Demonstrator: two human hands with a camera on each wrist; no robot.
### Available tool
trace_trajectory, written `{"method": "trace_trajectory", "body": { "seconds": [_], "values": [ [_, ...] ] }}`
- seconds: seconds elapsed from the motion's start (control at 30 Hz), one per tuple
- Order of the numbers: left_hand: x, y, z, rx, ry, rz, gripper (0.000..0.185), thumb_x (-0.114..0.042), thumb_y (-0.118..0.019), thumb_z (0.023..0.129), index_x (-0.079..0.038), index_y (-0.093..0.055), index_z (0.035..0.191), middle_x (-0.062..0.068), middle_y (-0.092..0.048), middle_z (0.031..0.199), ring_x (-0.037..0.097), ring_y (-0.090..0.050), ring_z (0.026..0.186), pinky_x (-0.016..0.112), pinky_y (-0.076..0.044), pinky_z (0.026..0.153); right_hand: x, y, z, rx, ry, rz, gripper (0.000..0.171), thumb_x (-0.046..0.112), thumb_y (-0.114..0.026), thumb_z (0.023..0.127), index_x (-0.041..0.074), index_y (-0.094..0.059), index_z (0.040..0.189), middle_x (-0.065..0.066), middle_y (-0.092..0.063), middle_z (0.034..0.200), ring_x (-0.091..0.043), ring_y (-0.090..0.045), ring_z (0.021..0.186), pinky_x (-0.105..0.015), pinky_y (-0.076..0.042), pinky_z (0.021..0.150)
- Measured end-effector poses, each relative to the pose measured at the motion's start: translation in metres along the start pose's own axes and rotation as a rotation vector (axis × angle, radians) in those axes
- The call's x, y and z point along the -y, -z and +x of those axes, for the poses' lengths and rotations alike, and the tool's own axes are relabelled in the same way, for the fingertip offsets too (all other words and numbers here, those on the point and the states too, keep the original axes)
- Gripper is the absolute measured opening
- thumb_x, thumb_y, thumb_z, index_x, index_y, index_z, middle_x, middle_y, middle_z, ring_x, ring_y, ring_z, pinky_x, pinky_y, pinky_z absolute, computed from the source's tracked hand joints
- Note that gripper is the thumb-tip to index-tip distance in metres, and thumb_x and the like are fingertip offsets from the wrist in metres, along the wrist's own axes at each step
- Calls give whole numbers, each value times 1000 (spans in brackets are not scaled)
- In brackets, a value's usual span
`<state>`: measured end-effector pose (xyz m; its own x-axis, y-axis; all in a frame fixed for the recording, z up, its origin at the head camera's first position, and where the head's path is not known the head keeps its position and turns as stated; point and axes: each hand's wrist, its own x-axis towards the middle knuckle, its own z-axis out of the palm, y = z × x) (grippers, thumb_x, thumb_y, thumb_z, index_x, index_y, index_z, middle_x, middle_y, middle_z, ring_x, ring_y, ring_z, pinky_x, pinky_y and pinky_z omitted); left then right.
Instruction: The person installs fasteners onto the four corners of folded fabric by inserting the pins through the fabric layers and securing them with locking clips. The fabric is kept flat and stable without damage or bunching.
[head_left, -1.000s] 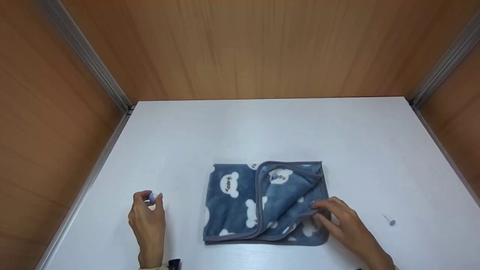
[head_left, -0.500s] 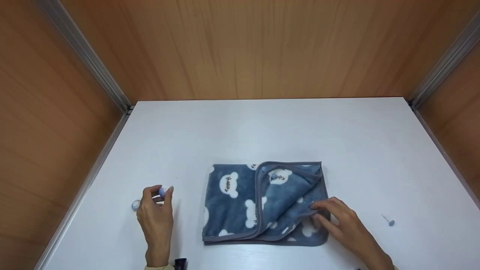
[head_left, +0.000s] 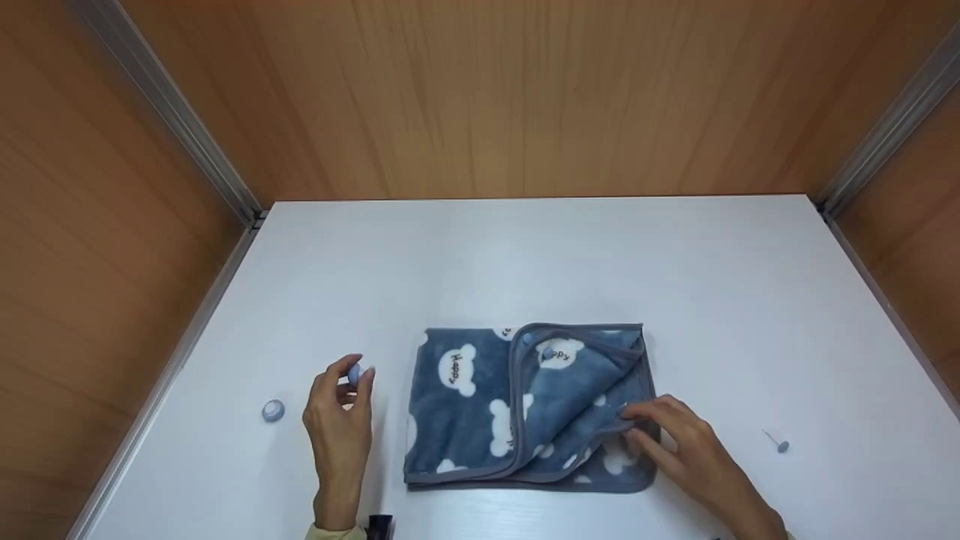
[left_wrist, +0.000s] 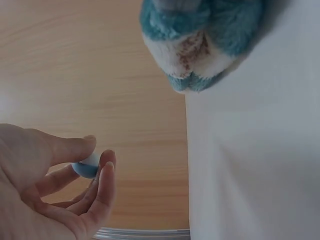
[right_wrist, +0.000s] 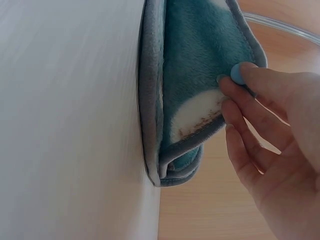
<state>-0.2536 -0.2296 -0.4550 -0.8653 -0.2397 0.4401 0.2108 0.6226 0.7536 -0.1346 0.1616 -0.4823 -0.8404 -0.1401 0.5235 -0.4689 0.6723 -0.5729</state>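
While the left hand (head_left: pixel 341 420) pinched a small blue cap (head_left: pixel 355 373) just left of the folded blanket (head_left: pixel 480 397), the right hand (head_left: pixel 679 442) pinched the blanket's folded-over corner at mid-table

A: What's the left hand (head_left: pixel 339 420) got?
B: Small pale-blue round cap (head_left: pixel 354 373), pinched btwn thumb & fingertips, held just left of the blanket (head_left: pixel 480 405).
A: And the blanket?
B: Blue fleece w/ white bear heads, grey trim, folded flat on the white table, near the front edge. Top layer's turned back diagonally on the right half.
A: Right hand (head_left: pixel 679 442)?
B: Grips that turned-back flap at the blanket's right side, w/ a small blue button (right_wrist: pixel 236 74) at the fingertips.
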Motion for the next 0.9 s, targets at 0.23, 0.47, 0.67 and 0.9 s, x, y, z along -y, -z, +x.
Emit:
{"method": "trace_trajectory", "body": {
  "seconds": [0.23,0.47,0.67,0.9],
  "values": [
    [-7,-7,-5,25,-35,-36,23,3,-77,90,4,-72,112,18,-66,99,29,-70,76,37,-58,71,0,1,-1,14,-27,-7,44,-13,-83,76,12,-72,111,7,-68,107,-7,-64,98,-12,-49,88],
    [-14,-14,-9,60,-60,-83,20,-2,-72,95,4,-72,114,17,-67,102,25,-70,77,41,-59,75,1,1,-2,15,-23,-3,44,-12,-83,76,12,-72,112,7,-68,107,-8,-63,98,-12,-49,87],
    [-18,-20,-13,69,-101,-117,19,0,-68,98,5,-72,116,20,-68,105,27,-70,79,46,-59,77,1,1,-2,14,-21,2,46,-13,-83,76,13,-72,112,7,-68,108,-7,-63,98,-9,-46,89],
    [-26,-27,-17,93,-150,-133,20,3,-67,97,4,-72,116,17,-68,103,24,-69,78,39,-59,72,1,1,-1,4,5,-9,45,-12,-83,76,12,-72,111,6,-69,106,-9,-63,96,-9,-46,87]
  ]
}}
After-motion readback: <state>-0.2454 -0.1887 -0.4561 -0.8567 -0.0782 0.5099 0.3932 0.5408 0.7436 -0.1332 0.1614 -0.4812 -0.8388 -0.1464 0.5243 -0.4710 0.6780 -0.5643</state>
